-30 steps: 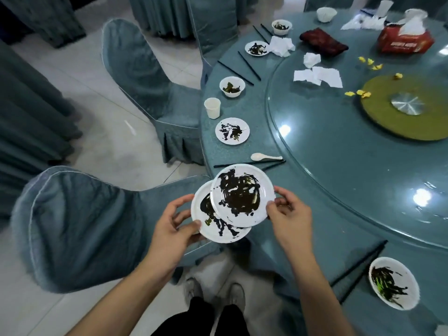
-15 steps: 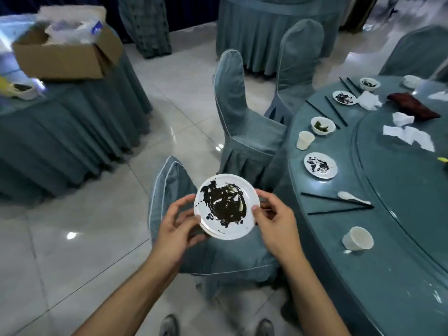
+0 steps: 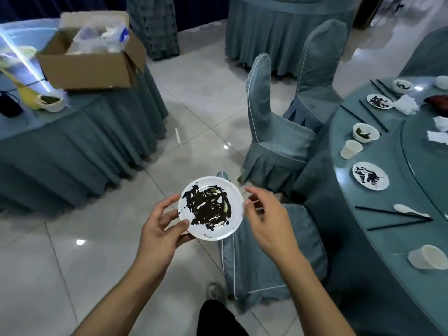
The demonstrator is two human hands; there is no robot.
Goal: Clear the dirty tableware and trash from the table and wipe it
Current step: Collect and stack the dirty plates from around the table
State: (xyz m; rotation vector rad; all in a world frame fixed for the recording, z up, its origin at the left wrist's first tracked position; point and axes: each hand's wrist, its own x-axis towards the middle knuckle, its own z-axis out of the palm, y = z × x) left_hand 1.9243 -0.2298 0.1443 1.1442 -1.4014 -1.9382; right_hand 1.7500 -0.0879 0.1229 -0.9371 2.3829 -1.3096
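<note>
My left hand [image 3: 161, 229] holds a stack of white plates [image 3: 232, 209] smeared with dark sauce, thumb on the rim and fingers underneath, over the tiled floor. My right hand [image 3: 269, 219] hovers just right of the plates with fingers loosely spread, apart from the rim or barely touching it. The round dining table [image 3: 363, 238] is on the right. On it lie a dirty plate [image 3: 370, 176], a bowl [image 3: 365, 132], paper cups [image 3: 350, 149] [image 3: 428, 257], a white spoon [image 3: 409, 210], black chopsticks [image 3: 397, 220] and crumpled napkins [image 3: 407, 104].
A covered chair [image 3: 269, 258] stands right under my hands, two more chairs [image 3: 274, 132] behind it. A side table [image 3: 72, 132] at left bears a cardboard box [image 3: 92, 59] of trash and a bowl [image 3: 52, 103]. Open tiled floor [image 3: 198, 98] lies between the tables.
I turned left, away from the dining table. The two plates were slid into one stack. My right hand has come off the plate rim; the left hand keeps holding them.
</note>
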